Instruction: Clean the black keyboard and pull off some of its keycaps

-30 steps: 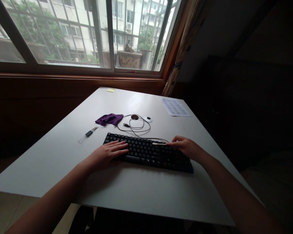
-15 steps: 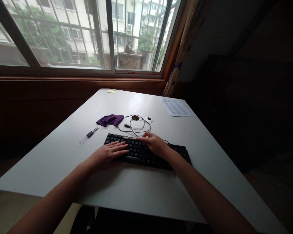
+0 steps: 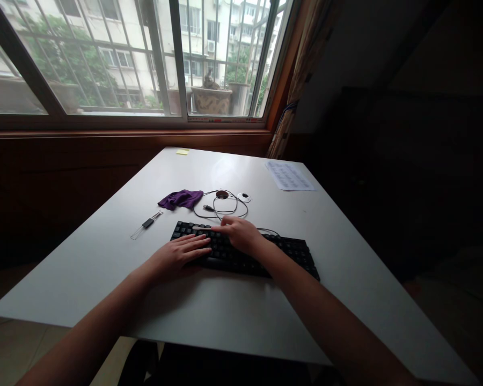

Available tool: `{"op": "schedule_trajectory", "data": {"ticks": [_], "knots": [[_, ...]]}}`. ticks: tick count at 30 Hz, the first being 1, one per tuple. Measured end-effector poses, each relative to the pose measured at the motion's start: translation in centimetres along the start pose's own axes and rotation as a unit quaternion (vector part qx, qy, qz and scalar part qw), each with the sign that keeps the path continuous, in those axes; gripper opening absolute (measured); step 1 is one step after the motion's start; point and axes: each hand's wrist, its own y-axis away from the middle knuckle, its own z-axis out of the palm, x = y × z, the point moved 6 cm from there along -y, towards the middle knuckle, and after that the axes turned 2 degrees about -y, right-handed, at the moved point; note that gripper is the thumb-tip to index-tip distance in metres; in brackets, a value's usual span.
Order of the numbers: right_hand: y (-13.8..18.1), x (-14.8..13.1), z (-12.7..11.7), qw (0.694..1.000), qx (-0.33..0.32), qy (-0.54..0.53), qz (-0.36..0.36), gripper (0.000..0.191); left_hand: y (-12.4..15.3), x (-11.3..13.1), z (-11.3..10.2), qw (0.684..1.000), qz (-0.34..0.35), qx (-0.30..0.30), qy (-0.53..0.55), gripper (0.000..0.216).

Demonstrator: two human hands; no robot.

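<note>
A black keyboard (image 3: 241,260) lies across the white table in front of me. My left hand (image 3: 182,252) rests flat over its left part, fingers stretched out and pressing lightly on the keys. My right hand (image 3: 239,233) is closed around a slim, pale, brush-like stick (image 3: 202,228), which points left along the keyboard's upper rows of keys. Its exact kind is too small to make out. The keyboard's black cable (image 3: 221,216) loops on the table just behind, with its USB plug (image 3: 208,207) lying inside the loop.
Left of the keyboard lies a wire-looped tool with a black middle (image 3: 147,222). A purple cloth (image 3: 181,199) is crumpled behind it. Near the cable are a round table hole (image 3: 222,194) and its white cover (image 3: 244,197). Printed sheets (image 3: 290,176) and yellow sticky notes (image 3: 182,152) lie farther back.
My right hand has shifted left along the keyboard's upper rows, carrying the pale stick. My left hand stays in place on the keys. The view has tilted slightly.
</note>
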Motion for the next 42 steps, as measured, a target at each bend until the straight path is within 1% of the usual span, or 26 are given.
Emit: {"op": "schedule_trajectory", "data": {"ticks": [4, 8, 10, 13, 16, 19, 23, 26, 29, 31, 34, 36, 38, 40, 42], "knots": [[4.8, 3.4, -1.8, 1.000, -0.005, -0.001, 0.025, 0.060, -0.1, 0.0, -0.2, 1.000, -0.008, 0.003, 0.020, 0.059], [10.1, 6.6, -4.1, 0.998, 0.005, -0.003, 0.062, 0.060, -0.1, 0.0, -0.3, 1.000, -0.007, 0.002, 0.031, 0.060], [12.9, 8.3, -5.2, 0.997, 0.007, -0.003, 0.082, 0.058, -0.1, -0.1, -0.3, 1.000, -0.007, -0.001, 0.026, 0.060], [16.9, 11.1, -6.8, 0.993, 0.010, -0.005, 0.114, 0.049, 0.0, -0.1, -0.1, 1.000, -0.006, -0.007, 0.018, 0.060], [20.3, 13.5, -8.1, 0.988, 0.008, 0.009, 0.151, 0.044, 0.0, -0.2, -0.1, 1.000, -0.006, 0.001, 0.022, 0.059], [22.6, 14.8, -9.2, 0.985, 0.015, 0.034, 0.166, 0.046, 0.0, -0.2, -0.1, 1.000, -0.005, 0.010, 0.026, 0.058], [23.7, 14.8, -10.6, 0.983, 0.068, 0.021, 0.168, 0.038, 0.1, -0.3, -0.1, 1.000, -0.004, 0.012, 0.026, 0.059], [23.0, 13.9, -11.0, 0.977, 0.109, -0.029, 0.179, 0.033, 0.0, -0.2, -0.1, 1.000, -0.006, 0.010, 0.029, 0.060], [20.5, 12.2, -10.1, 0.975, 0.117, -0.070, 0.173, 0.034, 0.0, -0.2, 0.0, 1.000, -0.006, 0.000, 0.021, 0.059], [18.0, 10.7, -8.8, 0.979, 0.109, -0.087, 0.149, 0.035, 0.0, -0.2, 0.0, 1.000, -0.004, -0.002, 0.014, 0.060], [13.2, 8.1, -6.4, 0.985, 0.093, -0.095, 0.108, 0.038, -0.1, -0.2, 0.0, 1.000, 0.001, -0.003, 0.010, 0.060], [9.8, 6.0, -4.8, 0.990, 0.084, -0.081, 0.077, 0.040, 0.0, -0.2, 0.0, 1.000, -0.003, -0.006, 0.009, 0.060], [6.4, 3.6, -3.3, 0.995, 0.067, -0.059, 0.042, 0.046, 0.0, -0.2, 0.0, 1.000, -0.009, -0.006, 0.006, 0.060], [3.4, 1.5, -2.1, 0.998, 0.052, -0.032, 0.030, 0.052, 0.0, -0.2, 0.0, 1.000, -0.010, -0.006, 0.002, 0.059], [0.9, -0.4, -1.0, 0.999, 0.034, -0.006, 0.033, 0.053, 0.0, -0.2, 0.1, 1.000, -0.004, -0.002, 0.001, 0.059]]}}
